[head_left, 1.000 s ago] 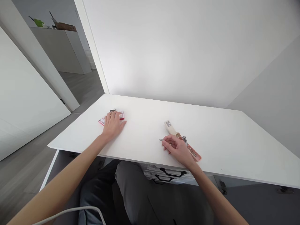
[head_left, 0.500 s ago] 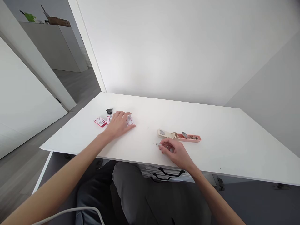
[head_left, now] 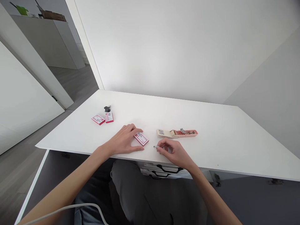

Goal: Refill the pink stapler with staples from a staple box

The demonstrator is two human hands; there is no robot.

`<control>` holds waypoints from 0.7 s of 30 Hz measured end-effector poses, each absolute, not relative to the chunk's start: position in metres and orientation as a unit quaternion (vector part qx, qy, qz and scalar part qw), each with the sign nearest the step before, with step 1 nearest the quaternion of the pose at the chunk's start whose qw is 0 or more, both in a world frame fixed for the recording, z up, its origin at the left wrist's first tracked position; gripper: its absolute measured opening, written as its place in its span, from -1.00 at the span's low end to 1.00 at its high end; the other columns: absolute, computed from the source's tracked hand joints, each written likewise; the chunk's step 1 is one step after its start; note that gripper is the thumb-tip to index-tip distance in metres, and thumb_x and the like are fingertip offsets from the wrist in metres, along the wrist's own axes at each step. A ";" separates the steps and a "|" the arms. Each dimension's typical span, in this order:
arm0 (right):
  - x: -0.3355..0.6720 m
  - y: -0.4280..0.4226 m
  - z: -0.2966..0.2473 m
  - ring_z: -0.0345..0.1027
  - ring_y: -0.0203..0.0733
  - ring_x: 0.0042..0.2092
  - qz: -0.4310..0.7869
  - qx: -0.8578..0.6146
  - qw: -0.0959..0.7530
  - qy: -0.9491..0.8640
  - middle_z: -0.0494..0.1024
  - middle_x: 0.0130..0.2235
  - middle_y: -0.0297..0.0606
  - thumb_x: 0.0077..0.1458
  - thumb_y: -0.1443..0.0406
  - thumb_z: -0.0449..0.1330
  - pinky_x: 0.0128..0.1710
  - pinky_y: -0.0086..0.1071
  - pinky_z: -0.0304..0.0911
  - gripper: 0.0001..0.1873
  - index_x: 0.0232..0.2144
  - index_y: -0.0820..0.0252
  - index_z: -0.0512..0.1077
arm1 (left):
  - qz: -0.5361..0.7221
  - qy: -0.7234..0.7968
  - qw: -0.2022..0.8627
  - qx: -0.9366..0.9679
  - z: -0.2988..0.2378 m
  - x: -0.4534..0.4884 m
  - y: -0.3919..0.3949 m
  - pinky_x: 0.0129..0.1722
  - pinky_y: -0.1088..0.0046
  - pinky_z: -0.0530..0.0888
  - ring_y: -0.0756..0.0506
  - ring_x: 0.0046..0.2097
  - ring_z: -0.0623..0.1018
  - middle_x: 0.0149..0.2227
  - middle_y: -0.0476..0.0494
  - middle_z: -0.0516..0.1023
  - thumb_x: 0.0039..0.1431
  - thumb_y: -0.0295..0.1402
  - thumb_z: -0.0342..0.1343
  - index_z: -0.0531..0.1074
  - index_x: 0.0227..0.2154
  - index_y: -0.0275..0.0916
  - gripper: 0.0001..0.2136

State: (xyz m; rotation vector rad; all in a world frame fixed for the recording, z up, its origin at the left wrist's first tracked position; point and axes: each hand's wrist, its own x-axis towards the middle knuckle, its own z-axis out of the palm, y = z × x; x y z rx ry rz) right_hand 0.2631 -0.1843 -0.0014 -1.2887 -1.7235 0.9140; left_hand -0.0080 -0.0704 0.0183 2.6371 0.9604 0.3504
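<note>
My left hand curves round a small red-and-white box, fingers at its far side and thumb by its near corner. The box lies at a slant near the front edge of the white table. My right hand is closed in a pinch on a small silver metal piece, whose end sticks out leftward toward the box; its exact kind is too small to tell. Just beyond that hand lies an open narrow case with a cream lid and pink tray, small metal bits inside.
Two similar red-and-white boxes lie at the table's left, beside a black clip-like object. Drawers with black handles are under the front edge. A white cable crosses my lap. A wall stands behind the table.
My left hand has brought one box rightward and nearer to me, away from the other two. My right hand stays near its place, still pinching the silver piece. The view has shifted slightly.
</note>
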 end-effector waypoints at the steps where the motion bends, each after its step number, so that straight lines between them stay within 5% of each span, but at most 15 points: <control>1: 0.263 -0.184 -0.002 0.43 -0.15 -0.30 0.356 -0.508 0.391 -0.680 0.60 -0.33 -0.30 0.33 0.10 0.24 -0.30 -0.31 0.30 -0.80 -0.24 0.06 0.54 | 0.125 0.335 0.168 0.918 0.018 -0.011 -0.071 0.05 0.15 0.41 -0.28 0.00 0.48 -0.01 -0.22 0.45 0.16 0.19 0.25 0.47 0.15 -0.08 -0.38; 5: 0.263 -0.183 -0.001 0.43 -0.13 -0.26 0.339 -0.489 0.404 -0.695 0.63 -0.20 -0.21 0.33 0.10 0.23 -0.30 -0.27 0.33 -0.80 -0.24 0.05 0.54 | 0.173 0.340 0.204 0.901 0.013 -0.018 -0.073 0.08 0.19 0.42 -0.25 0.06 0.48 0.03 -0.19 0.45 0.26 0.09 0.21 0.52 0.01 -0.07 -0.58; 11: 0.263 -0.184 0.003 0.46 -0.11 -0.22 0.353 -0.472 0.397 -0.704 0.58 0.15 -0.17 0.32 0.12 0.24 -0.29 -0.23 0.36 -0.81 -0.30 0.02 0.58 | 0.239 0.325 0.262 0.877 0.009 -0.011 -0.082 0.12 0.18 0.45 -0.23 0.08 0.50 0.05 -0.18 0.49 0.27 0.05 0.24 0.49 -0.02 -0.08 -0.62; 14: 0.263 -0.186 0.005 0.49 -0.05 -0.15 0.374 -0.467 0.390 -0.700 0.56 0.19 -0.19 0.30 0.12 0.26 -0.27 -0.20 0.39 -0.83 -0.29 -0.01 0.59 | 0.252 0.320 0.274 0.871 0.010 -0.008 -0.085 0.12 0.18 0.46 -0.23 0.09 0.51 0.05 -0.18 0.52 0.26 0.03 0.26 0.50 -0.01 -0.08 -0.62; 21: 0.262 -0.188 0.004 0.41 -0.18 -0.34 0.437 -0.456 0.371 -0.681 0.55 0.22 -0.17 0.28 0.06 0.27 -0.28 -0.20 0.42 -0.76 -0.31 0.03 0.61 | 0.248 0.306 0.278 0.876 0.013 -0.006 -0.088 0.06 0.19 0.46 -0.23 0.05 0.53 -0.01 -0.16 0.59 0.25 -0.01 0.28 0.54 -0.04 -0.07 -0.66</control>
